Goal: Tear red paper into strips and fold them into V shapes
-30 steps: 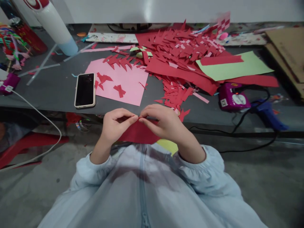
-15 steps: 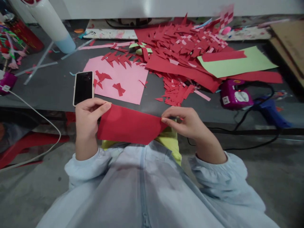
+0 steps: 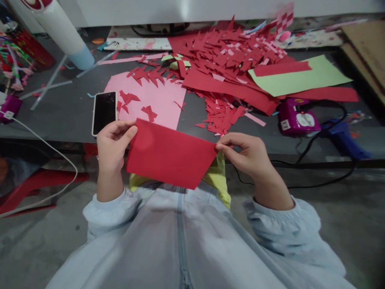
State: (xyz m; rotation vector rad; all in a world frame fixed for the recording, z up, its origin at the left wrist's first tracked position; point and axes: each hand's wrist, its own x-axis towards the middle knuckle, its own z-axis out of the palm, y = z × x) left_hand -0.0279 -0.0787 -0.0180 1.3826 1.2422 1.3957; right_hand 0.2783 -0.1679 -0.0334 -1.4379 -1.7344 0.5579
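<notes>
A red paper sheet with a slanted right side hangs over my lap, in front of the table edge. My left hand pinches its upper left corner between thumb and fingers. At the upper right corner, my right hand grips the same sheet with its fingertips. Beyond the sheet lies pink paper bearing cut red pieces. A phone rests just past my left hand. Small red scraps lie beyond my right hand.
Behind the scraps is a large pile of spiky red paper. Green paper, a purple box and a blue glue gun with a black cable are at the right. A white bottle stands at the back left.
The red sheet's top left corner has risen slightly, and more of its face shows. My right hand has moved a little to the right with its corner.
</notes>
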